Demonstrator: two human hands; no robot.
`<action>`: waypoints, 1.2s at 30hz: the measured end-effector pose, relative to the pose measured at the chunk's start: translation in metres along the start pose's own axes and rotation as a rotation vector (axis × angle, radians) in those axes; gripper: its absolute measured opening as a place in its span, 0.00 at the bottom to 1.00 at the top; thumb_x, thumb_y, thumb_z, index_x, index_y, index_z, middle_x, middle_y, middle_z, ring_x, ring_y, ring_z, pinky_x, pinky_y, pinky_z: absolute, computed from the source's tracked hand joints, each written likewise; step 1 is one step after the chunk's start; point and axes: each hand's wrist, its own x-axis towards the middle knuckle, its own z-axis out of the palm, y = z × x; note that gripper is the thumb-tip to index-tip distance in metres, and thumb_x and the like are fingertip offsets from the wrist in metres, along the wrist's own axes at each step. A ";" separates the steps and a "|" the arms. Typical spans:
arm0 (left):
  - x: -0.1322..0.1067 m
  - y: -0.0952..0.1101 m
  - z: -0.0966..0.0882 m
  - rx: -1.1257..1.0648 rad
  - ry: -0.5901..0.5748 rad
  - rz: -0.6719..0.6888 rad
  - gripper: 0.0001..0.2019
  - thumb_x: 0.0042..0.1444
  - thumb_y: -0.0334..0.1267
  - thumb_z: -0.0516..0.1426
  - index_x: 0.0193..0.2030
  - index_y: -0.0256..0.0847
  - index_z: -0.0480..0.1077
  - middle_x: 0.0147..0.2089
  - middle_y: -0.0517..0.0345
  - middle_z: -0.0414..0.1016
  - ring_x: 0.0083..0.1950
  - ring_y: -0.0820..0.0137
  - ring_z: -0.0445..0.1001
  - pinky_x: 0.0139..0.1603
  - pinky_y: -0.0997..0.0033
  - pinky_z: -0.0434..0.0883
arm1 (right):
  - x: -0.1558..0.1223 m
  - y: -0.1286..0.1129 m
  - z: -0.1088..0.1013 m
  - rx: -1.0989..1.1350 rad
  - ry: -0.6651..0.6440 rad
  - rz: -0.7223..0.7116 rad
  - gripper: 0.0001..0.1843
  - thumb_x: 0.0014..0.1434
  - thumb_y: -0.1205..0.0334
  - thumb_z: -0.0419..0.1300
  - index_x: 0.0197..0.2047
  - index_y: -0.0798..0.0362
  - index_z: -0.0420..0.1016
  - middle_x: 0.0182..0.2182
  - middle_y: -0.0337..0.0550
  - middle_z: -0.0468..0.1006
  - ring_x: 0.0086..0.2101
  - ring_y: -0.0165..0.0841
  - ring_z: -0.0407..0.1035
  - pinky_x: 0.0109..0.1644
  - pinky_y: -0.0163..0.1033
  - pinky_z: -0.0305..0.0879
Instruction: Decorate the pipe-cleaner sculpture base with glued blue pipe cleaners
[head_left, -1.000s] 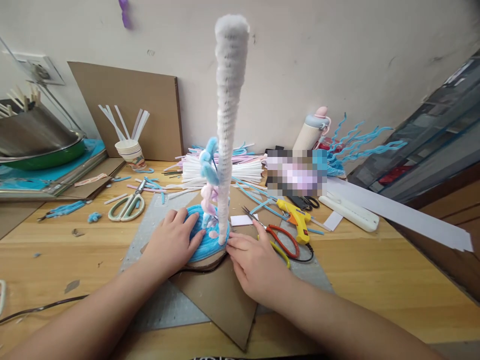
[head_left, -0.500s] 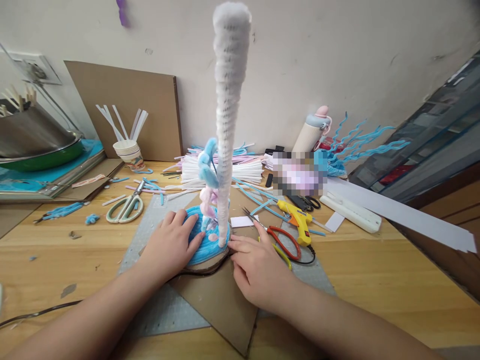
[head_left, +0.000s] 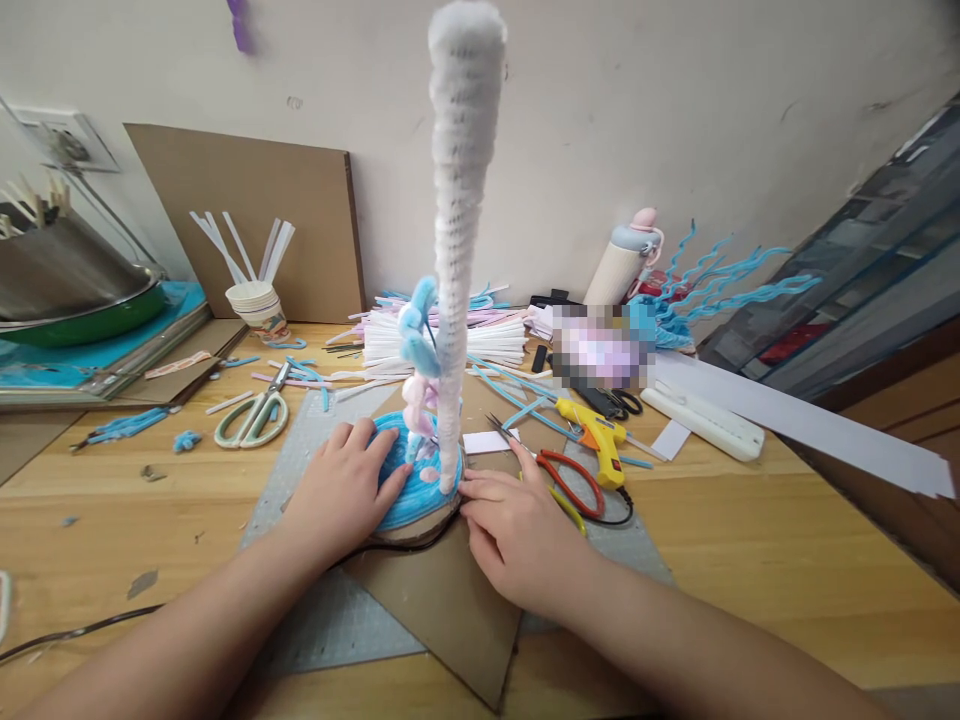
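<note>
A tall white fuzzy post (head_left: 463, 170), thicker at its top, rises from a round base (head_left: 412, 512) covered with coiled blue pipe cleaner. Along its left side runs a strand of blue and pink fuzzy pieces (head_left: 420, 345). My left hand (head_left: 349, 485) grips the base at its left side, thumb and index finger apart on the blue coil. At the right rim, beside the post's foot, the outstretched fingertips of my right hand (head_left: 517, 530) touch the base; its thumb is bent underneath. Under the base are cardboard (head_left: 442, 610) and a grey cutting mat (head_left: 337, 630).
Red-and-yellow-handled scissors (head_left: 574, 480) and a yellow glue gun (head_left: 596, 440) lie right of my right hand. Green-handled scissors (head_left: 251, 420) are at the left. Behind stand pipe-cleaner bundles (head_left: 375, 345), a paper cup (head_left: 259, 310) and a bottle (head_left: 621, 265). A dark cord (head_left: 82, 625) crosses the table.
Both hands stay in place at the base. The view has shifted very slightly; the post appears a few pixels farther right.
</note>
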 end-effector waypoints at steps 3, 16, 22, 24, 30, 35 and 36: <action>0.000 0.000 0.000 -0.005 -0.011 -0.002 0.18 0.63 0.49 0.50 0.50 0.40 0.70 0.45 0.45 0.71 0.47 0.52 0.67 0.47 0.53 0.67 | 0.000 0.000 0.000 -0.006 0.006 -0.002 0.12 0.59 0.70 0.54 0.37 0.51 0.79 0.43 0.41 0.82 0.51 0.37 0.71 0.69 0.59 0.23; 0.001 0.000 -0.002 0.010 -0.007 0.007 0.17 0.63 0.49 0.51 0.46 0.38 0.71 0.46 0.45 0.69 0.49 0.52 0.66 0.52 0.52 0.67 | -0.001 0.001 0.000 -0.011 0.004 -0.004 0.10 0.58 0.70 0.55 0.33 0.52 0.78 0.42 0.42 0.82 0.50 0.36 0.71 0.69 0.57 0.23; 0.002 0.001 -0.003 0.003 -0.016 -0.008 0.17 0.62 0.50 0.51 0.46 0.39 0.71 0.45 0.45 0.69 0.48 0.53 0.66 0.50 0.53 0.67 | 0.000 0.001 0.000 -0.021 0.000 -0.008 0.11 0.58 0.69 0.55 0.33 0.52 0.78 0.42 0.42 0.82 0.50 0.36 0.71 0.69 0.57 0.23; 0.002 0.001 -0.003 0.006 -0.007 -0.003 0.18 0.63 0.49 0.51 0.48 0.39 0.70 0.45 0.45 0.69 0.48 0.52 0.66 0.50 0.52 0.67 | 0.001 0.001 0.000 -0.019 -0.004 -0.006 0.11 0.59 0.69 0.54 0.33 0.52 0.78 0.43 0.42 0.82 0.50 0.36 0.71 0.69 0.58 0.23; 0.000 0.000 -0.002 -0.011 -0.018 0.005 0.18 0.64 0.48 0.49 0.46 0.38 0.71 0.46 0.44 0.69 0.49 0.52 0.67 0.51 0.51 0.67 | 0.000 0.001 -0.001 -0.025 -0.012 -0.009 0.10 0.56 0.70 0.55 0.29 0.54 0.76 0.45 0.44 0.81 0.49 0.36 0.71 0.69 0.57 0.24; 0.007 -0.009 -0.017 -0.087 -0.043 -0.009 0.21 0.66 0.47 0.42 0.47 0.38 0.72 0.46 0.46 0.72 0.49 0.55 0.71 0.52 0.53 0.68 | 0.000 0.002 -0.001 -0.013 0.018 -0.009 0.09 0.55 0.70 0.55 0.28 0.53 0.76 0.42 0.43 0.82 0.47 0.36 0.72 0.69 0.58 0.25; 0.006 -0.012 -0.024 -0.113 -0.039 -0.035 0.22 0.65 0.48 0.42 0.47 0.38 0.72 0.47 0.46 0.73 0.49 0.55 0.71 0.52 0.54 0.68 | 0.000 0.002 -0.002 -0.008 0.039 -0.004 0.09 0.55 0.70 0.55 0.29 0.53 0.76 0.41 0.42 0.82 0.46 0.35 0.73 0.69 0.58 0.26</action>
